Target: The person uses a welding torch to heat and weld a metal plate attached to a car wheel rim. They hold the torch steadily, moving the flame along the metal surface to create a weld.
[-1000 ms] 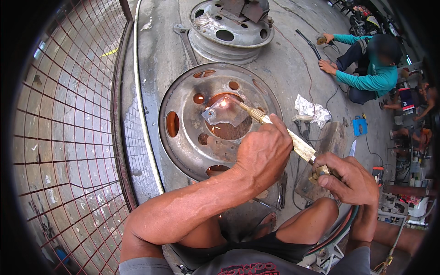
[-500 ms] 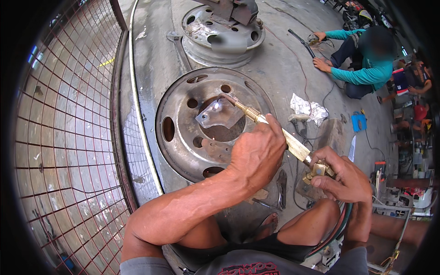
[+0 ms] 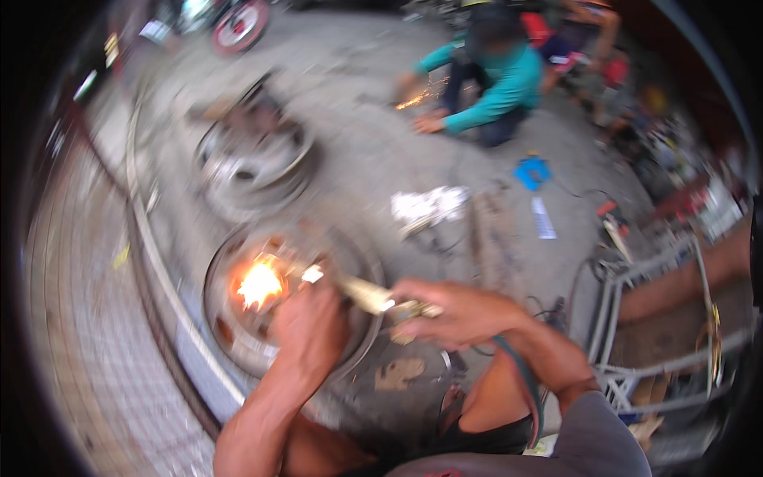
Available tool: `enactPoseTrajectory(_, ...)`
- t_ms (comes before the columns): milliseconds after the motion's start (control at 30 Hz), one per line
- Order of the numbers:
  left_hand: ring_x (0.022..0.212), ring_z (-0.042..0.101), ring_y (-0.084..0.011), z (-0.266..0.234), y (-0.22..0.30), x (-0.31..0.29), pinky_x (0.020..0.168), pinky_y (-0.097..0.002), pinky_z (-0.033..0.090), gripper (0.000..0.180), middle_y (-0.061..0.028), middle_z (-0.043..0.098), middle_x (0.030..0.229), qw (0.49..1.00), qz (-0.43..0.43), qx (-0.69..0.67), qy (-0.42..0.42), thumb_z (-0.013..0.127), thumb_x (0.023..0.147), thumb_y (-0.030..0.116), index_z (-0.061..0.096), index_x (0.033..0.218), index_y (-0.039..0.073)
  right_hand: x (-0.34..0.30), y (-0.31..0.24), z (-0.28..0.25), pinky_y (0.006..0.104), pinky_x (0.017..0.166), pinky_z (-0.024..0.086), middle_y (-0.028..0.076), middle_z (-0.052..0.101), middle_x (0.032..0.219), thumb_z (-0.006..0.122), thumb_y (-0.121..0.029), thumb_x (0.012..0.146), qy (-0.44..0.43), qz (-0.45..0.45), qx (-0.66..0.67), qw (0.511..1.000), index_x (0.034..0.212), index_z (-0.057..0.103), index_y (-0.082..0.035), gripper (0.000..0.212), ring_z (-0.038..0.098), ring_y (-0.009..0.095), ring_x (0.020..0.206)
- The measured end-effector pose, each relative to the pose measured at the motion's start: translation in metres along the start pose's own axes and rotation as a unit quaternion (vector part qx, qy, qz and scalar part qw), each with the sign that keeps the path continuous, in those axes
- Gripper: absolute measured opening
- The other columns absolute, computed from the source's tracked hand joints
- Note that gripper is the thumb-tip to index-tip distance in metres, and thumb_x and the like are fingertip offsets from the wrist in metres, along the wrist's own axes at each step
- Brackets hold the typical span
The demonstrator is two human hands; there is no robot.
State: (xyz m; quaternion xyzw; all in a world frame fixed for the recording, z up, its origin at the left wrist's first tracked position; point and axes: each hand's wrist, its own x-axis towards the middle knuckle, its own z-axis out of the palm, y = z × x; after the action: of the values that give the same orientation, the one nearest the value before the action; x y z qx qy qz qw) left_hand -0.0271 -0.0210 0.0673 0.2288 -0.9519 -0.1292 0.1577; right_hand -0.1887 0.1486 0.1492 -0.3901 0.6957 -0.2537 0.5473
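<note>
A brass cutting torch [image 3: 365, 295] slants across the middle, blurred by motion. My left hand [image 3: 311, 318] is closed round its front part, close over a rusty steel wheel rim [image 3: 367, 334]. At the torch's valve end, my right hand [image 3: 453, 312] grips the brass fittings. A bright yellow-white flame [image 3: 260, 285] flares over the wheel's face, and its glare hides what lies under it. Dark green and reddish hoses [image 3: 524, 381] hang down below my right hand.
Another wheel [image 3: 258, 179] bears metal parts farther off. Left stands a wire-mesh fence [image 3: 87, 318]. Across the concrete floor, a co-worker in a teal shirt [image 3: 505, 87] crouches beside flying sparks [image 3: 415, 100]. Crumpled foil [image 3: 429, 205] and a metal-framed stand [image 3: 600, 318] lie to the right.
A big flame has flared up over the wheel, hiding the metal plate seen before. My view has swung, so the wheels sit lower and farther left. Sparks now fly by the co-worker.
</note>
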Motion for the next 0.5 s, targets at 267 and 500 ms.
enactPoseTrajectory(267, 0.097, 0.072, -0.0422, -0.034, 0.041, 0.009, 0.08, -0.0455, 0.057, 0.075, -0.0247, 0.069, 0.118, 0.958, 0.005, -0.103, 0.267, 0.071, 0.091, 0.001, 0.036, 0.157, 0.001, -0.024, 0.03, 0.014, 0.0209, 0.036, 0.04, 0.004, 0.059, 0.088, 0.073, -0.02, 0.099, 0.004, -0.259, 0.306, 0.916, 0.15, 0.029, -0.013, 0.067, 0.051, 0.006, 0.046)
enactPoseTrajectory(500, 0.07, 0.068, -0.0244, -0.051, 0.057, 0.012, 0.066, -0.0352, 0.052, 0.032, -0.0204, 0.072, 0.087, 0.944, -0.046, -0.227, 0.233, 0.065, 0.1, 0.008, 0.061, 0.129, -0.005, -0.032, 0.028, 0.026, 0.0178, 0.035, 0.041, 0.004, 0.06, 0.103, 0.073, -0.008, 0.095, -0.033, -0.361, 0.439, 0.822, 0.164, 0.015, -0.018, 0.091, 0.05, 0.002, 0.046)
